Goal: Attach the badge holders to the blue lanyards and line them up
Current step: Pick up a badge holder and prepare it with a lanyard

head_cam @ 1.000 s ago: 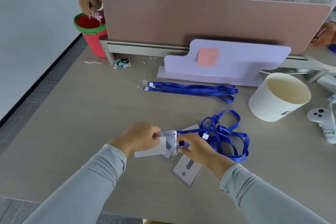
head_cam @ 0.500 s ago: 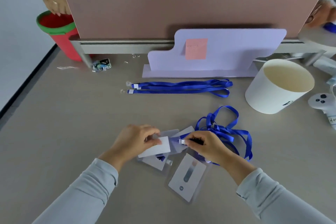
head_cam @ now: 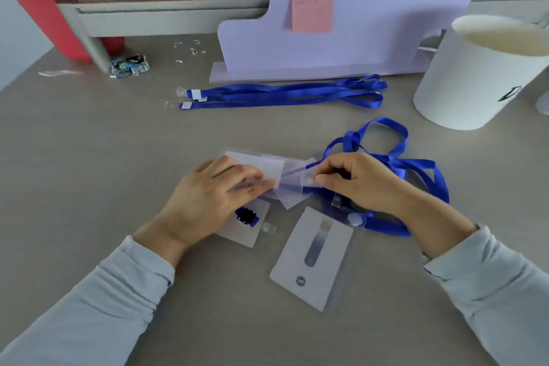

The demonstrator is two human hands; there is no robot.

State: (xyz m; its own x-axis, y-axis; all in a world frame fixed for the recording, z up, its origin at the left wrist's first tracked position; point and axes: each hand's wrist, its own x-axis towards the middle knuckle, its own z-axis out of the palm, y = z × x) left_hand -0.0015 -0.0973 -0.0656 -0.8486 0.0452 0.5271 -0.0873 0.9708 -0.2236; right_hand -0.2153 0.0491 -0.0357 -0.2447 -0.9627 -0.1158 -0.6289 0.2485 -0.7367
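A view from above of a grey table (head_cam: 89, 163), with a purple board (head_cam: 371, 33) standing at the back. Well in front of the board, two hands meet over a pile of badge parts. The left hand (head_cam: 214, 199) grips a clear holder (head_cam: 261, 163) with a white card inside. The right hand (head_cam: 365, 184), fingers curled, pinches the end of a blue lanyard (head_cam: 297, 171) against the holder's near edge. This looks like the step of clipping that lanyard on, not yet finished.

The lanyard runs back into a blue tangle (head_cam: 416, 166) behind the right hand, in front of the board's right end. How many lanyards it contains cannot be told.

Just in front of the board's foot, a straight pair (head_cam: 282, 93) of lanyards lies side by side, already lined up. Their clips point left and carry no holders.

Nearer the viewer than the hands lie two more holders. A second holder (head_cam: 312, 258) shows a grey strip, and a lanyard snap rests at its top corner; whether it is fastened cannot be told. A third holder (head_cam: 246, 232) lies partly under the left hand with a dark clip (head_cam: 246, 217) on it.

By this view the task seems early: no holder is plainly attached, and the tangle has yet to be straightened and laid beside the pair.
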